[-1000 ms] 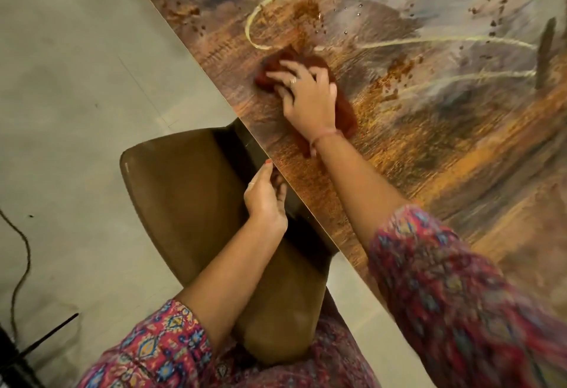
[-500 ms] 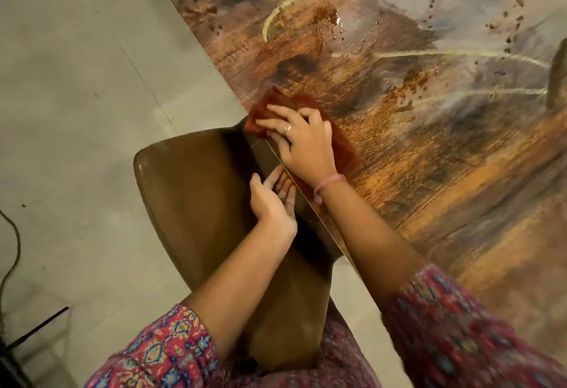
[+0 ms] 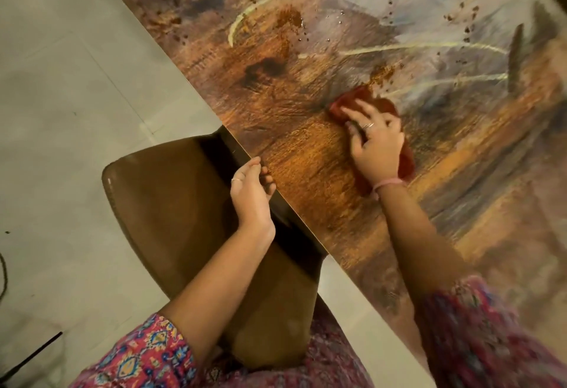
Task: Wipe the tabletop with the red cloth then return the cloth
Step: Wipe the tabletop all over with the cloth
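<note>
The tabletop has a painted brown, orange and grey pattern and runs diagonally across the view. The red cloth lies flat on it, mostly covered by my right hand, which presses down on it with fingers spread. Parts of the cloth show beyond my fingertips and beside my wrist. My left hand is cupped, palm up, against the table's near edge, holding nothing I can see. Brown crumbs and specks are scattered on the table just beyond the cloth and further back.
A brown chair is pushed partly under the table's edge, below my left hand. Pale floor tiles fill the left side. A dark cable lies at the far left, and a thin black rod at the bottom left.
My right hand slid the cloth to the table's edge above my left hand, then back out to the right onto the tabletop. My left hand stayed cupped at the edge.
</note>
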Demonstrator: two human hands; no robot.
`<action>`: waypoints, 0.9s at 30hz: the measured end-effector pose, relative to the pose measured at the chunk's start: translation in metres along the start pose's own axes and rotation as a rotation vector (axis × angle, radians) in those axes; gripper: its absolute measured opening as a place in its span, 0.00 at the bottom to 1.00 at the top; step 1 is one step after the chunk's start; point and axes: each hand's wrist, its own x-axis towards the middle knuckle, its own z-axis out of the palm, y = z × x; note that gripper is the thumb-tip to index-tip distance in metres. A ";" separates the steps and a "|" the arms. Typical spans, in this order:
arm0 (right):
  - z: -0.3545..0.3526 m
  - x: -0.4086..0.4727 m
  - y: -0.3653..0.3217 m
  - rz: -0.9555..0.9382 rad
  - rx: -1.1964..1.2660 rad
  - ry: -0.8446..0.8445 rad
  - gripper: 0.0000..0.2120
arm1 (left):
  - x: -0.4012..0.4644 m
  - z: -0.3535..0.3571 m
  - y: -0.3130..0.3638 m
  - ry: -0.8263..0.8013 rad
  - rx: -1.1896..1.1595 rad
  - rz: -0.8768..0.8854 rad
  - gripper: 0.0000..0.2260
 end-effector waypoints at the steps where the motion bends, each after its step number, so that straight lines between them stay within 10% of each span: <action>1: -0.003 0.017 0.011 0.149 0.019 0.042 0.17 | -0.001 0.000 -0.001 -0.018 0.011 0.004 0.06; 5: 0.005 0.043 -0.017 0.523 0.065 0.153 0.17 | -0.003 0.000 -0.006 -0.009 0.001 -0.008 0.06; 12: 0.009 -0.042 -0.019 -0.406 0.002 -0.128 0.19 | 0.005 -0.001 -0.006 -0.046 -0.016 -0.026 0.05; 20: 0.001 0.060 0.012 0.738 0.032 0.243 0.18 | 0.003 0.003 -0.011 0.005 -0.077 -0.029 0.04; 27: 0.016 -0.009 -0.037 -0.393 -0.006 -0.140 0.18 | 0.004 0.009 -0.013 0.056 0.020 0.028 0.05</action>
